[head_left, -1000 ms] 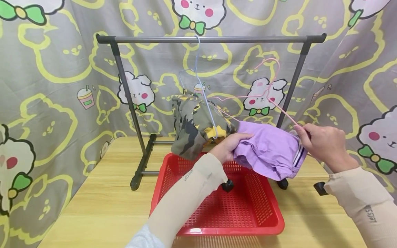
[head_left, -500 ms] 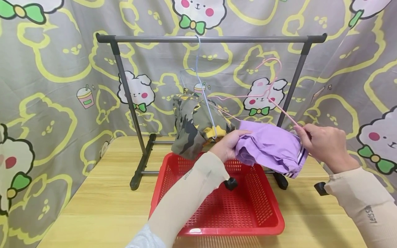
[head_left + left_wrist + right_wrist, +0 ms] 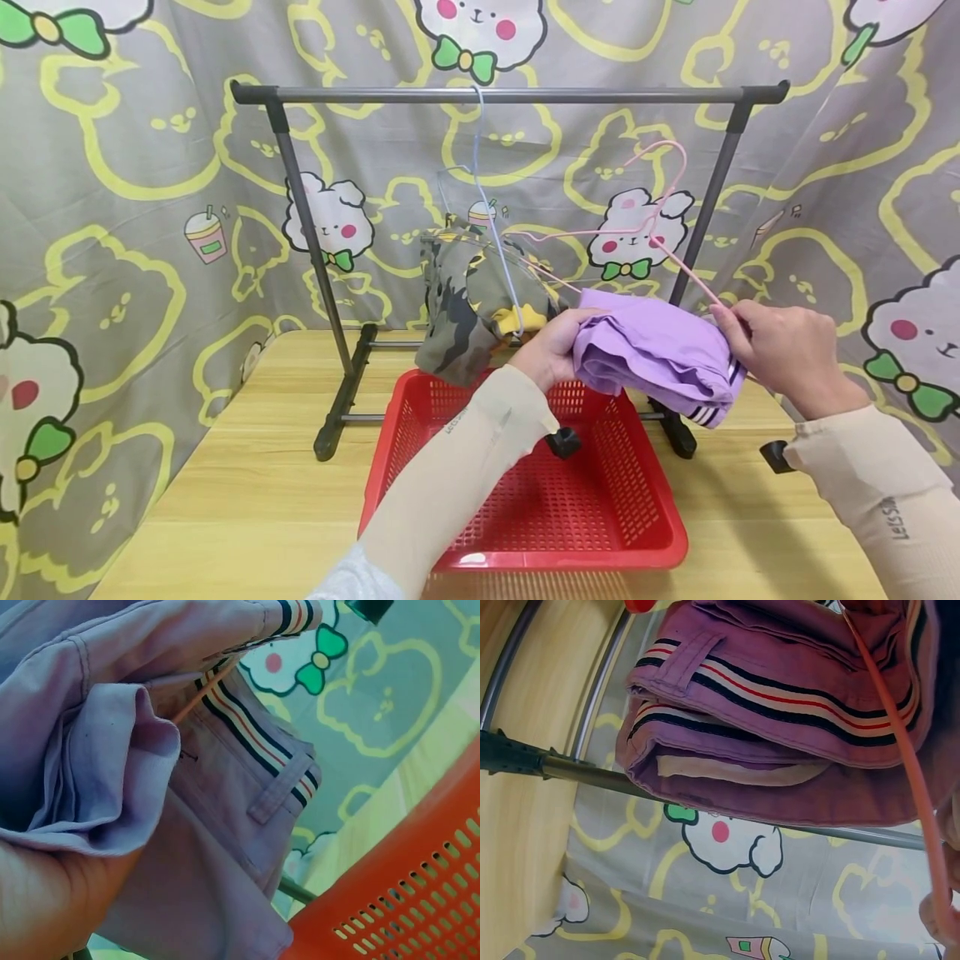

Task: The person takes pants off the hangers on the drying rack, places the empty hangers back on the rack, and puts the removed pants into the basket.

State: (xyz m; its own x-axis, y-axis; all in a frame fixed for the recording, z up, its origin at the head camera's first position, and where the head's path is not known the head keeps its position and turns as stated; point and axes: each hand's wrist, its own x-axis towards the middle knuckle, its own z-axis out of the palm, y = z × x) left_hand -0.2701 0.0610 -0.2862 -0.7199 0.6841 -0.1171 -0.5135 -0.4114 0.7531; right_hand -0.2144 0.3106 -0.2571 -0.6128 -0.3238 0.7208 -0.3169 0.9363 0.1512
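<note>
Purple pants (image 3: pixel 652 350) hang folded over the lower bar of a pink clothes hanger (image 3: pixel 651 232), above the red basket. My left hand (image 3: pixel 551 348) grips the pants at their left end, thumb on top. In the left wrist view, folded layers of cloth bulge over that hand (image 3: pixel 56 900). My right hand (image 3: pixel 783 342) pinches the hanger's right shoulder, its hook pointing up and unattached. The right wrist view shows the striped waistband (image 3: pixel 780 697) with a belt loop, and the pink hanger wire (image 3: pixel 904 746) crossing in front of it. Part of the lower bar is hidden by cloth.
A grey metal clothes rack (image 3: pixel 600 95) stands on the wooden table (image 3: pixel 225 500). On its rail a blue hanger (image 3: pixel 487 200) carries a camouflage garment (image 3: pixel 450 300), close to my left hand. The red basket (image 3: pixel 652 558) sits in front. A patterned curtain (image 3: pixel 135 217) surrounds the table.
My left hand has shifted slightly right with the pants, whose cloth is now more bunched and turned up toward the hanger. The hanger's hook has moved a little right; my right hand stays put.
</note>
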